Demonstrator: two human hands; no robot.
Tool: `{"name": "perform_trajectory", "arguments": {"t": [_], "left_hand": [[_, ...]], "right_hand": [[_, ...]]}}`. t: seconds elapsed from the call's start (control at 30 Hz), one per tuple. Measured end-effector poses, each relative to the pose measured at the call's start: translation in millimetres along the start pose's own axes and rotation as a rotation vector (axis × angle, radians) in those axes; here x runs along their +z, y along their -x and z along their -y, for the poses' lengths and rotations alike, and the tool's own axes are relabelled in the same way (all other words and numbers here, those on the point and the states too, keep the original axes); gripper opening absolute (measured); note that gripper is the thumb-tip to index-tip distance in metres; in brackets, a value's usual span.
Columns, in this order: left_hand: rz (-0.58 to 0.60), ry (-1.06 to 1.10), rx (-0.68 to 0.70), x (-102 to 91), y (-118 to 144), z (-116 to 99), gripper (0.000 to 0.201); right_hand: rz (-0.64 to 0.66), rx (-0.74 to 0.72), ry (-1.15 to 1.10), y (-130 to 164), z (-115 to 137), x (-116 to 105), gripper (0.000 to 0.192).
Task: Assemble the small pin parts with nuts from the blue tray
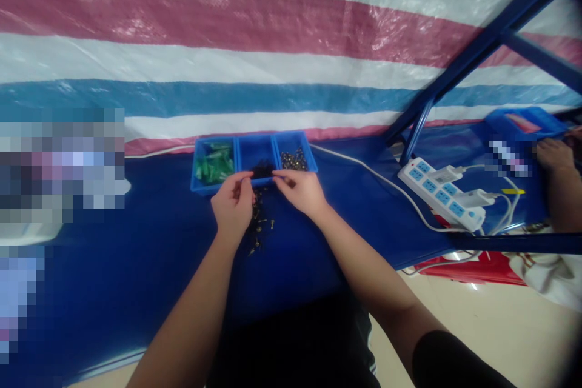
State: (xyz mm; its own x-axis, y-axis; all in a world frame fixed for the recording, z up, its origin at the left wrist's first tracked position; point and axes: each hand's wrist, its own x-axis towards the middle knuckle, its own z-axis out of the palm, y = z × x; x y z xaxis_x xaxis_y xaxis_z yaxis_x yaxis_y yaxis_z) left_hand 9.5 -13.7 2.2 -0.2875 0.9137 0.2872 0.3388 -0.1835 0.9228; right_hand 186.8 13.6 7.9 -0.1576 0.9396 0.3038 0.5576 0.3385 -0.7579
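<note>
A blue three-compartment tray stands in front of me. Small green plastic pieces fill its left compartment. Small dark pieces lie at the near end of the middle one, and brass-coloured screw-like parts are in the right one. My left hand is at the tray's near edge, thumb and fingers pinched together; what they hold is too small to make out. My right hand faces it, its fingertips closed by the middle compartment's rim, contents unclear. Between my wrists, loose small metal parts are scattered on the blue tabletop.
A white power strip with plugged-in chargers lies to the right, its cable running behind the tray. A blue metal frame rises there. Beyond it are another person's hand and a blue bin. A striped sheet hangs behind.
</note>
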Motion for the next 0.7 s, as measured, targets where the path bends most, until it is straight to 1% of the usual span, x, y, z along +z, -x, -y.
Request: {"name": "perform_trajectory", "arguments": {"t": [0.1, 0.17, 0.27, 0.33, 0.47, 0.57, 0.7], "left_hand": [[0.012, 0.008, 0.001, -0.2, 0, 1, 0.023], [0.010, 0.008, 0.003, -0.3, 0, 3, 0.024], [0.002, 0.005, -0.006, -0.3, -1, 6, 0.024], [0.003, 0.000, -0.008, -0.2, -1, 6, 0.024], [0.012, -0.024, 0.004, 0.0, -1, 7, 0.024], [0.006, -0.031, 0.003, 0.2, 0, 7, 0.025], [0.013, -0.023, 0.002, -0.1, 0, 6, 0.024]], "right_hand": [[0.079, -0.021, -0.028, 1, 2, 0, 0.024], [0.189, -0.050, -0.013, 2, 4, -1, 0.021], [0.370, -0.081, 0.113, 2, 8, -3, 0.025], [0.431, -0.095, 0.209, 2, 10, -3, 0.032], [0.450, -0.117, 0.299, 3, 10, -1, 0.036], [0.447, -0.091, 0.341, 3, 8, 1, 0.037], [0.453, -0.055, 0.373, 2, 7, 0, 0.030]]}}
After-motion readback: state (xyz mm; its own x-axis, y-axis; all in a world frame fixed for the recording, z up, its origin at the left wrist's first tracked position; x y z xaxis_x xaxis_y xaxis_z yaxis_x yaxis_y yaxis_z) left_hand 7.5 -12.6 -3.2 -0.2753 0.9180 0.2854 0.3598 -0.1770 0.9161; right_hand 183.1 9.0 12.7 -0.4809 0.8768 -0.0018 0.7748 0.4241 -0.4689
